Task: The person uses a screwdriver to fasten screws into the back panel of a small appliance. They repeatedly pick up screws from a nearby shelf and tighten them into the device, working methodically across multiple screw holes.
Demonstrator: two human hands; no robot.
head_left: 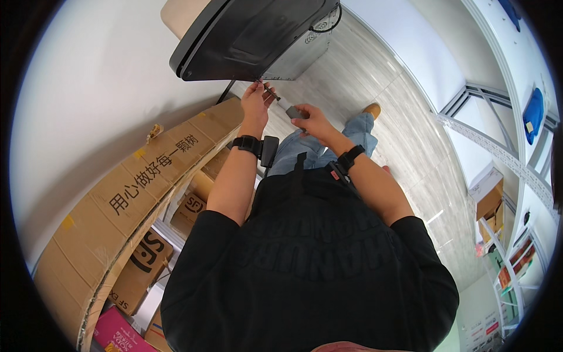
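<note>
In my right hand [315, 123] is a grey-handled screwdriver [292, 111], its fingers wrapped round the handle. The dark shaft points up and left to the lower edge of a large black panel [252, 44] on an appliance or machine of a kind I cannot tell. My left hand [255, 108] is closed at that edge, fingertips bunched round the tip end of the shaft. Whatever they pinch there is too small and hidden to name. Both wrists carry black straps with small dark devices.
A long cardboard box [158, 155] lies along the left, with more cartons [138, 276] under it. A black cable [337, 23] loops from the panel's far right. White metal shelving [498, 138] stands to the right, past the grey wood-look floor [404, 123].
</note>
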